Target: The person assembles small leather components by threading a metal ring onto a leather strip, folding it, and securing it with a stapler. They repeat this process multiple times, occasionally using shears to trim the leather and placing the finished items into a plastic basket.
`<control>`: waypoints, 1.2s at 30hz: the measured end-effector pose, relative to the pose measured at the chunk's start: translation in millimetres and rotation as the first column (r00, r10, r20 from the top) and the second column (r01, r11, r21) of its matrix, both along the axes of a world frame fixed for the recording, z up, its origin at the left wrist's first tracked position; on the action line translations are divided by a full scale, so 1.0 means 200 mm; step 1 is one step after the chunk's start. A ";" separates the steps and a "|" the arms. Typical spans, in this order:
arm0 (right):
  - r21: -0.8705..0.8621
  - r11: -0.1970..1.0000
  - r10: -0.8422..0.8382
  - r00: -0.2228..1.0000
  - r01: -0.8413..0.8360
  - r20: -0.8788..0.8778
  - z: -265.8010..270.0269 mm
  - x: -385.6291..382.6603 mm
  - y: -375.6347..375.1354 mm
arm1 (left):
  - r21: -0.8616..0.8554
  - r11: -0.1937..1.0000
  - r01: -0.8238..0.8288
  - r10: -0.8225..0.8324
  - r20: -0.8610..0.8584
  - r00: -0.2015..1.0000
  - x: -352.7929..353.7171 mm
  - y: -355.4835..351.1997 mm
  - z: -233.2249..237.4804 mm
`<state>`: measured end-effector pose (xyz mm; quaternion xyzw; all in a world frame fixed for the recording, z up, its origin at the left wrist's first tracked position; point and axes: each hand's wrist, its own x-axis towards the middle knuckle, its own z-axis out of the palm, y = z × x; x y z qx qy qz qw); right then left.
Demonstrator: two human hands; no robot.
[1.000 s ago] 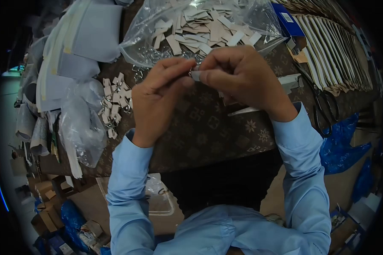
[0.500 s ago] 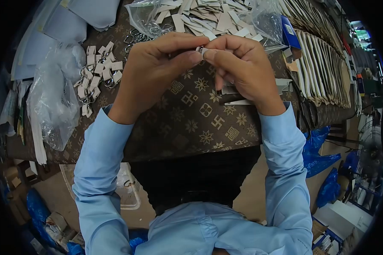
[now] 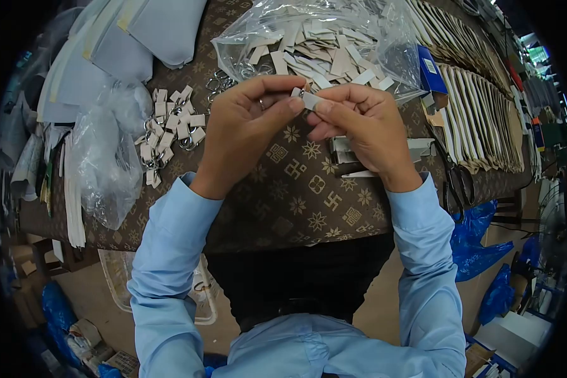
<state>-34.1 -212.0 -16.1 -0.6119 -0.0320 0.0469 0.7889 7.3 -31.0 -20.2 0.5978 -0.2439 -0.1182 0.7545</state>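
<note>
My left hand (image 3: 249, 123) and my right hand (image 3: 365, 123) meet over the patterned cloth. Between their fingertips is a small white strip (image 3: 310, 99) with a bit of metal at its left end. Left thumb and index finger pinch that metal end; right thumb and fingers pinch the strip's other side. Behind the hands lies a clear bag (image 3: 246, 31) with a pile of loose pale strips (image 3: 334, 57). Metal rings (image 3: 218, 82) lie by my left hand. Farther left is a heap of strips fitted with rings (image 3: 170, 129).
A crumpled plastic bag (image 3: 104, 164) lies at the left below grey sheets (image 3: 123, 53). On the right are a blue box (image 3: 431, 70), rows of folded pieces (image 3: 482, 120), black scissors (image 3: 458, 183) and a metal stapler-like tool (image 3: 343, 151). The cloth's front edge (image 3: 296, 246) is near my waist.
The view has shifted, so the table appears lower and further right. More of the white strip now shows between my fingertips, with its metal end at my left fingers.
</note>
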 end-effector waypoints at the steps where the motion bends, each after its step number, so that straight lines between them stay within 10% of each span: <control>1: -0.001 1.000 -0.014 1.000 0.014 0.013 0.00 -0.01 0.01 | 0.002 1.000 0.023 -0.022 -0.035 0.999 0.00 0.00 0.01; 8: -0.256 0.963 -0.044 0.987 0.082 0.152 0.03 -0.05 0.02 | -0.072 0.986 0.148 -0.156 -0.113 0.981 -0.01 0.01 -0.02; 20: 0.171 0.984 0.048 0.999 -0.044 -0.015 0.02 -0.03 0.02 | 0.036 0.997 0.071 -0.068 -0.075 0.995 -0.02 -0.01 0.04; 36: -0.038 0.999 0.002 0.994 0.002 0.106 0.01 -0.03 0.04 | 0.079 0.991 -0.107 0.099 0.102 0.990 -0.06 -0.03 -0.02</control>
